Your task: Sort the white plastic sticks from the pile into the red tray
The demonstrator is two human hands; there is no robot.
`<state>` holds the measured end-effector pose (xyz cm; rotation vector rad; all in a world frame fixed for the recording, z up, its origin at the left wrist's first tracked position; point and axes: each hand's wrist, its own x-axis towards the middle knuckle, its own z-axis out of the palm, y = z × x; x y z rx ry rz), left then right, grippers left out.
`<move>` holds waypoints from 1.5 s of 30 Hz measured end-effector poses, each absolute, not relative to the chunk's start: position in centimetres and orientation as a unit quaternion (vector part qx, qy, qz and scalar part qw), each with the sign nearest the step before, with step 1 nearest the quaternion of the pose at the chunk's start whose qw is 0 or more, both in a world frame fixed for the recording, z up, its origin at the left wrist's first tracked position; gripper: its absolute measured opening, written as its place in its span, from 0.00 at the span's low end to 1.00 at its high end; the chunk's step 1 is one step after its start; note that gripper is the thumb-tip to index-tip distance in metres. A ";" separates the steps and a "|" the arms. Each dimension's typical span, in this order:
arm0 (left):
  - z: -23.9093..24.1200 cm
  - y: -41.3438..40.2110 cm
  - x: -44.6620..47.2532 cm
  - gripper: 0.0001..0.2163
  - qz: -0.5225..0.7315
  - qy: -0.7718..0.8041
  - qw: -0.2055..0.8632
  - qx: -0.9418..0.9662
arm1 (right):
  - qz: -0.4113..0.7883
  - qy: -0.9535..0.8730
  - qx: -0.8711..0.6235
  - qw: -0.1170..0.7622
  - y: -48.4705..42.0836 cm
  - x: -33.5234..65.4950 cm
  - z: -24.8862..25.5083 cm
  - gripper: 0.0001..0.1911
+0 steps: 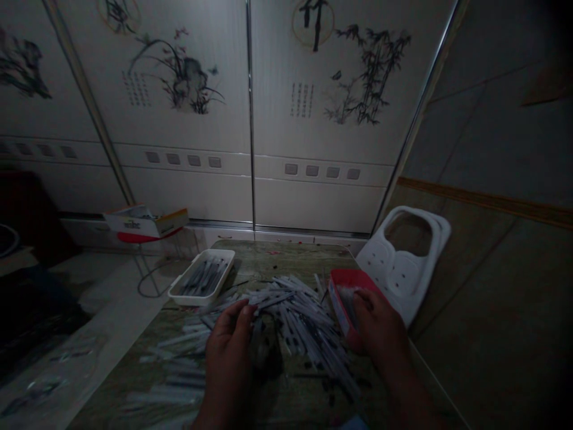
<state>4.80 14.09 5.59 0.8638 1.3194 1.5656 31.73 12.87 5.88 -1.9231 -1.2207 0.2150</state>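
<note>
Slim, straight sticks [308, 316] are lying in a loose, fanned heap on the counter [290, 258], looking pale grey, some showing darker lengths. Darker-looking ones are lying in a white tray [190, 301]. The left hand [230, 340] is holding thumb and forefinger close together by the heap; the right hand [380, 325] is resting curled at the red box [353, 276]. Whether either is gripping anything, I cannot tell.
</note>
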 end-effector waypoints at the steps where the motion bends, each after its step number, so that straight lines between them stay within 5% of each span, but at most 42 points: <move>1: 5.5 14.1 4.7 0.20 0.635 0.530 0.446 0.342 | 0.088 -0.485 -0.750 0.442 12.8 31.2 5.9 0.19; 5: 4.9 14.4 4.2 0.19 0.638 0.542 0.423 0.347 | 0.125 -0.538 -0.686 0.473 12.5 28.2 5.7 0.18; 15: 4.6 14.9 3.9 0.20 0.660 0.520 0.460 0.286 | 0.109 -0.710 -0.679 0.154 11.6 22.3 3.7 0.05; 23: 4.8 14.8 3.7 0.20 0.656 0.513 0.479 0.277 | 0.074 -0.717 -0.688 0.080 11.3 21.0 3.6 0.06; 30: 4.8 14.9 3.8 0.20 0.639 0.506 0.503 0.288 | 0.086 -0.692 -0.710 0.099 11.3 21.6 4.0 0.09; 39: 3.7 14.6 5.0 0.22 0.555 0.467 0.597 0.344 | 0.220 -0.695 -0.622 0.284 10.7 21.3 5.2 0.10; 45: 3.2 14.8 5.0 0.19 0.562 0.422 0.651 0.286 | 0.288 -0.715 -0.583 0.257 10.3 20.8 4.8 0.06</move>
